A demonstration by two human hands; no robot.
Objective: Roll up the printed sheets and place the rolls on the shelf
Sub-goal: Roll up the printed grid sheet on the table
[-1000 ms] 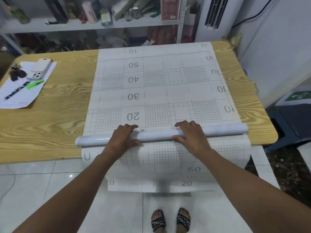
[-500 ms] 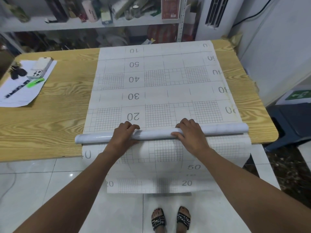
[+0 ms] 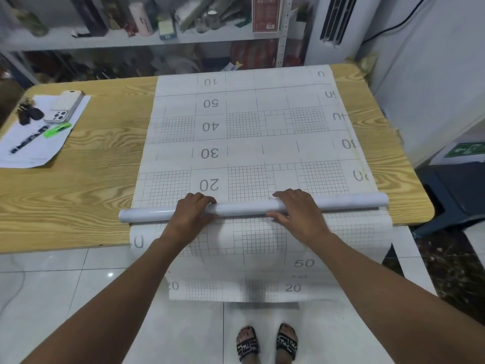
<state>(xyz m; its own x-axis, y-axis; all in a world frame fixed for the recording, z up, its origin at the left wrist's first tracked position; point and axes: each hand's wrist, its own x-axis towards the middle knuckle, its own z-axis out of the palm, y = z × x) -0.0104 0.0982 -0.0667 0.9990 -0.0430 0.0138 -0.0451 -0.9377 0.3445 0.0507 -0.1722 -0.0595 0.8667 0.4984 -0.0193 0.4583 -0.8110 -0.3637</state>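
Observation:
A long white roll (image 3: 244, 208) lies across the near part of the wooden table (image 3: 78, 185). It sits on a printed sheet (image 3: 249, 132) with grids and numbers that covers the table's middle. Another part of the sheet (image 3: 262, 261) hangs over the near edge toward the floor. My left hand (image 3: 193, 214) grips the roll left of its middle, fingers curled over the top. My right hand (image 3: 296, 212) grips it right of the middle, thumb on the near side. A shelf (image 3: 131, 38) stands behind the table.
At the table's far left lie a paper (image 3: 31, 151), a phone (image 3: 64, 107), dark keys (image 3: 29, 115) and a green marker (image 3: 56, 130). The shelf is crowded with bottles and boxes. A white air conditioner (image 3: 333, 24) stands at the back right. A dark stool (image 3: 456, 195) is to the right.
The roll and both hands have stayed almost in place, shifting very slightly toward the far side of the table.

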